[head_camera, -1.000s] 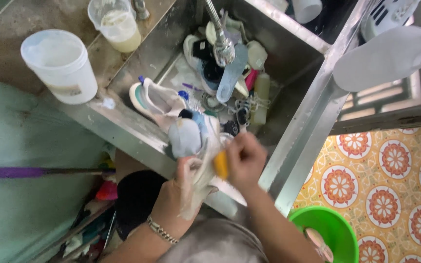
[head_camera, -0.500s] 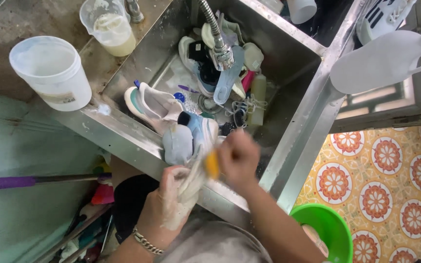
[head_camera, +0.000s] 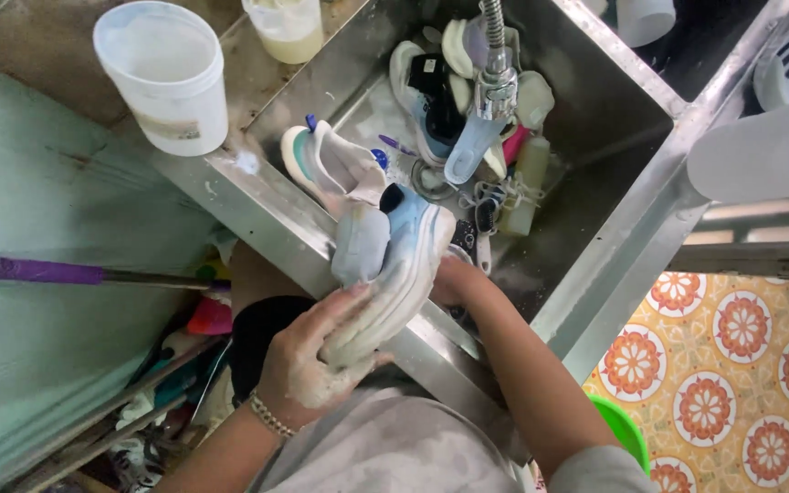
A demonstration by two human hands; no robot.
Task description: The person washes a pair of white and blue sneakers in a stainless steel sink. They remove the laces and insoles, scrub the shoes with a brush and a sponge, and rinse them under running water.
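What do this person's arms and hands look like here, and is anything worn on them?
Both forearms are bare, no gloves. The left hand is smeared with pale soapy residue, with a beaded bracelet at its wrist. The right hand shows no jewellery; a grey sleeve edge shows near that elbow.

The right hand (head_camera: pixel 454 281) lies mostly behind the pale sneaker (head_camera: pixel 394 274), so whether its grip closes on anything cannot be told. The left hand's (head_camera: pixel 308 361) fingertips vanish under the sneaker's sole. Beyond the grip, the shoes and small items heaped in the sink (head_camera: pixel 586 119) overlap, perhaps hiding more. Up and left of the grip, the jug (head_camera: pixel 289 23) is cut by the top edge.
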